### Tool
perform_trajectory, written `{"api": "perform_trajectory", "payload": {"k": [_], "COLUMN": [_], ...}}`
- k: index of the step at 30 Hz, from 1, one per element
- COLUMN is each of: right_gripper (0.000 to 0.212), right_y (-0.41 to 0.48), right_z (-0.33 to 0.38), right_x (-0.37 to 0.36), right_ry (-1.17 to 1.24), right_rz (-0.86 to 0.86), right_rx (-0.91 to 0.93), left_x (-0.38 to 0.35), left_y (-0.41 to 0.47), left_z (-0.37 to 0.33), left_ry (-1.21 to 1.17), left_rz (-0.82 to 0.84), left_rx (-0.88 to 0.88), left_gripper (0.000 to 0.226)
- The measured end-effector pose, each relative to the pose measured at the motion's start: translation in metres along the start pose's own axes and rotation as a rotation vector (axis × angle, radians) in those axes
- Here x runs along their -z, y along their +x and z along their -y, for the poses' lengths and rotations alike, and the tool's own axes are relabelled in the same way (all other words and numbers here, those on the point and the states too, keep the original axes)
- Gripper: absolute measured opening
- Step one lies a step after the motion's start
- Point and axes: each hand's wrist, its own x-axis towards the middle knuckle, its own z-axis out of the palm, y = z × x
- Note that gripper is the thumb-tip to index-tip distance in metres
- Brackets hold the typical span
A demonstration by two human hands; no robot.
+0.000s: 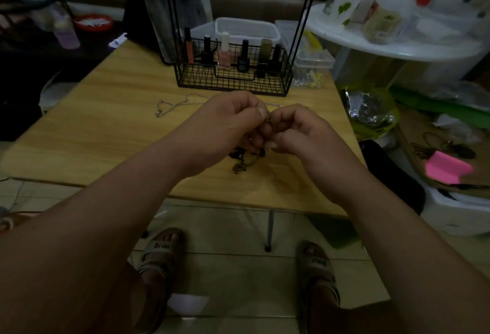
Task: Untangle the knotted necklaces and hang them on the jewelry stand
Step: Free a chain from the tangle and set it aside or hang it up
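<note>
- Just in front of the jewelry stand (233, 80), the left hand (228, 121) and right hand (299, 132) meet with fingers curled. Both pinch a dark knotted necklace (238, 166), whose loose end droops onto the table (106, 127).
- A silver chain (172, 105) lies before the stand's left side, partly behind the left hand.
- Nail polish bottles (224, 52) fill the stand's basket, with a clear plastic box (314, 64) just right of it and a white tub (246, 29) behind.
- The stand's uprights run off the top edge, and fingertips and dim light hide the knot.
</note>
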Motion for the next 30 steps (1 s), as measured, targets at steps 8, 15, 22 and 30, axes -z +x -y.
{"api": "perform_trajectory", "payload": {"k": [8, 15, 22, 30], "right_gripper": [0.004, 0.010, 0.014, 0.006], "right_y": [-0.001, -0.003, -0.003, -0.006], "right_z": [-0.003, 0.003, 0.002, -0.003], "right_x": [0.000, 0.006, 0.007, 0.008], "right_ry": [-0.075, 0.087, -0.116, -0.365], "right_rz": [-0.037, -0.009, -0.058, -0.160], "right_rx": [0.074, 0.019, 0.052, 0.240], "left_x": [0.003, -0.005, -0.014, -0.012], "left_y": [0.000, 0.002, 0.001, -0.001], "left_z": [-0.001, 0.006, 0.002, 0.001], "left_ry": [0.006, 0.066, 0.058, 0.032], "left_rz": [-0.038, -0.078, -0.064, -0.010], "left_rx": [-0.009, 0.021, 0.024, 0.034], "left_gripper": [0.017, 0.014, 0.012, 0.013]}}
